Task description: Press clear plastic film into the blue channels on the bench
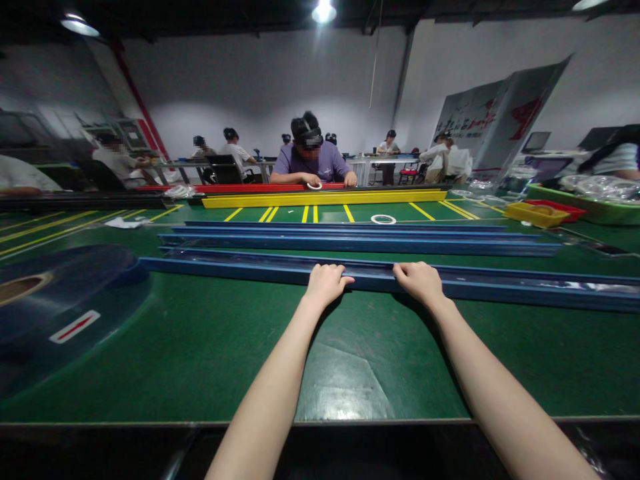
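Note:
A long blue channel lies across the green table in front of me, with clear film showing inside its right end. My left hand is closed over its near wall, fingers inside the channel and thumb pointing right. A short way to the right, my right hand grips the same wall with its fingers curled over the edge. Beyond it rest more blue channels, lying roughly parallel. To the left is a large roll of blue film bearing a red-arrow label.
A yellow channel lies farther back, before a person in purple. A white ring sits behind the blue channels. At right are a yellow tray and a green basket holding clear plastic. The table's front edge is near me.

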Demonstrator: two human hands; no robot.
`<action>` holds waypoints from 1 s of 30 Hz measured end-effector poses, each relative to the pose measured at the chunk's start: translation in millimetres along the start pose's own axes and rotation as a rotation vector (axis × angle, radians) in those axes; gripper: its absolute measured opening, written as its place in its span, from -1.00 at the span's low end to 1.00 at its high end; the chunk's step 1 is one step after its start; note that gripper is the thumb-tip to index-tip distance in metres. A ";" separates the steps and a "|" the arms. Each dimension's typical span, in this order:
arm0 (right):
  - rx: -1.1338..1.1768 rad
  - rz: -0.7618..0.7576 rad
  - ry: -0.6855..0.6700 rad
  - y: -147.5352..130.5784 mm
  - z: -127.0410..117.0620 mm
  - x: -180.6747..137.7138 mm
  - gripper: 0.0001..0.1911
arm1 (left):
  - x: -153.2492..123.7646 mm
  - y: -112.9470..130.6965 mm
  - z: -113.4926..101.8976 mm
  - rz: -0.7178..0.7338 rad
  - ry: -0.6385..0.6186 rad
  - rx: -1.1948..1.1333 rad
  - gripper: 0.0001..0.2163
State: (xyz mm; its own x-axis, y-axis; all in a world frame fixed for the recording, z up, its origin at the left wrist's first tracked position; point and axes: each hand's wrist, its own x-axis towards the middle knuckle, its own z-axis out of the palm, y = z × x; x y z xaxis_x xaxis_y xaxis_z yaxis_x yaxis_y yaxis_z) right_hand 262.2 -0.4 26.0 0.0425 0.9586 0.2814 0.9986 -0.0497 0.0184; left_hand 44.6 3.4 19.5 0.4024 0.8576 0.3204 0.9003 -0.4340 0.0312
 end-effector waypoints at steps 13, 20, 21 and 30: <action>0.007 0.017 -0.015 -0.6 0.4 0.0 -0.45 | 3.6 -1.5 -1.2 -0.008 -0.059 0.001 -0.63; 0.004 0.014 -0.011 -0.9 0.9 0.0 -0.46 | 4.1 -2.6 2.2 -0.004 -0.045 0.002 -0.63; 0.003 0.014 -0.011 -0.9 0.9 -0.1 -0.46 | 3.9 -2.6 2.2 -0.003 -0.045 0.001 -0.63; 0.001 0.001 -0.015 -1.6 -0.9 -0.6 -0.46 | 1.0 -2.1 4.0 -0.011 -0.015 -0.006 -0.62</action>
State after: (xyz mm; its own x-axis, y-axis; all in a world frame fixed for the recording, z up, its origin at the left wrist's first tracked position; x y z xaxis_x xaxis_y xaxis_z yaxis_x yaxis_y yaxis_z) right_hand 260.5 -1.1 26.7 0.0441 0.9627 0.2668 0.9986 -0.0504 0.0168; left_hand 43.7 6.3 15.9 0.3953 0.8662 0.3058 0.9036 -0.4264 0.0397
